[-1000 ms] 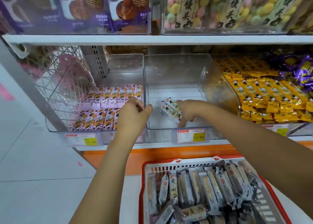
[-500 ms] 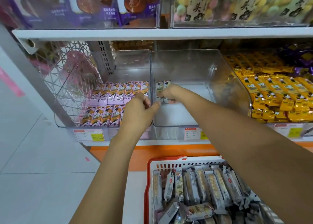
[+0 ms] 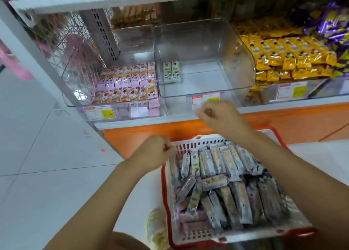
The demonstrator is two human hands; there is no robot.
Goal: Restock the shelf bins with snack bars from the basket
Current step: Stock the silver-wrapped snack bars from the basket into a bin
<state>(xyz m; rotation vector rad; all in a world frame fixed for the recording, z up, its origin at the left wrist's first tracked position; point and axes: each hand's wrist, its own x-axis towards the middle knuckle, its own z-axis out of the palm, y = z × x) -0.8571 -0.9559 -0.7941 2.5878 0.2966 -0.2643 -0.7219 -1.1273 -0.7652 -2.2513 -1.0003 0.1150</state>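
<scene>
- We see the snack bars as slim, oblong packs in silvery-grey wrappers with pale printed faces. Some carry a small red mark near one end.
- Most of them lie heaped in the basket, which has white slatted walls and a red rim and sits low in front of the shelf. The upper row lies roughly side by side, and the ones below are jumbled at angles.
- We count two more bars standing side by side, touching, in the back left corner of the clear middle bin. The remainder of that bin's floor is bare.
- The left hand hovers just beside the basket's near left corner. Its fingers are curled into a fist, and we make out nothing held in it.
- The right hand hangs above the basket's far edge, in front of the middle bin's price label. Its fingers are likewise curled tight with nothing visible between them. It touches neither bin nor bars.
- Motion blur softens both hands, so we cannot read finer finger detail.
- To the left, a neighbouring bin holds rows of pink-and-orange packs. To the right, yellow packs are stacked high.
</scene>
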